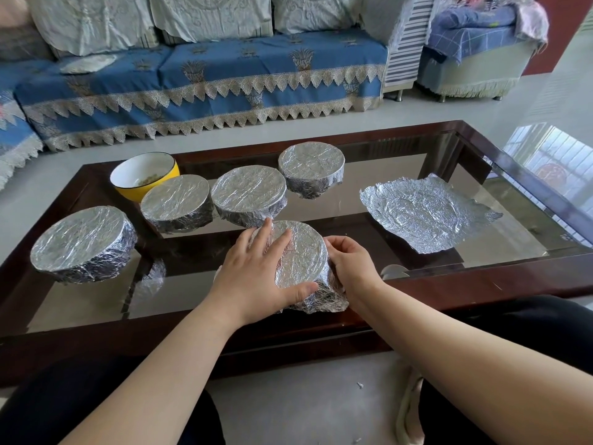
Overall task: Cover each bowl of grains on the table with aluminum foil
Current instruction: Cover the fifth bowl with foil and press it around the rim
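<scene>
A foil-wrapped bowl (303, 252) stands near the front edge of the glass table (417, 271). My left hand (256, 271) lies over its top and left side, fingers spread on the foil, thumb along the lower wrap. My right hand (349, 264) cups its right side, fingers curled against the foil. Several other foil-covered bowls stand behind: one at far left (81, 242), one (175, 202), one (248, 194) and one at the back (311, 168). A yellow bowl (146, 179) with grains stands uncovered at back left. A loose crinkled foil sheet (423, 213) lies flat at the right.
The table has a dark wooden frame (481, 284). A sofa with a blue cover (208, 78) stands behind it, an armchair (475, 53) at back right. My knees in dark trousers (529, 332) are close to the table's front edge.
</scene>
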